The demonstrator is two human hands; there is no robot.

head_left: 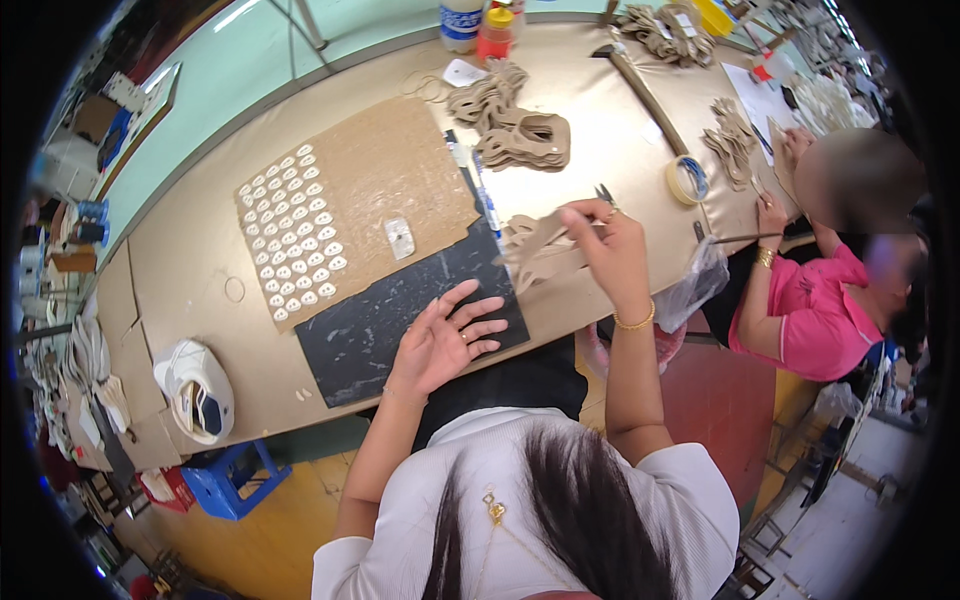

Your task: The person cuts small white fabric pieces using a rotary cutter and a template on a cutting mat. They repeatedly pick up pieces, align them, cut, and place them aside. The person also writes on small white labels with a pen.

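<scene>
My left hand [445,340] is open and palm up, its fingers spread above the black mat [400,335], with nothing in it. My right hand [610,250] pinches a tan shoe piece [545,238] between thumb and fingers. More flat tan pieces [530,265] lie just below it; where one ends and another starts is hard to see. The dark tips of a small pair of snips [604,193] show beside my right fingers; whether the hand holds them cannot be seen. To the left lies a brown board [370,165] with rows of small white pieces [300,225] and a small clear block [399,239].
Stacked tan shoe pieces [530,140] sit behind my hands. A hammer [640,95] and a tape roll [687,180] lie right of them. A white shoe [196,392] stands at the table's left edge. A co-worker in pink [815,310] works at the right. Bottles [494,35] stand at the back.
</scene>
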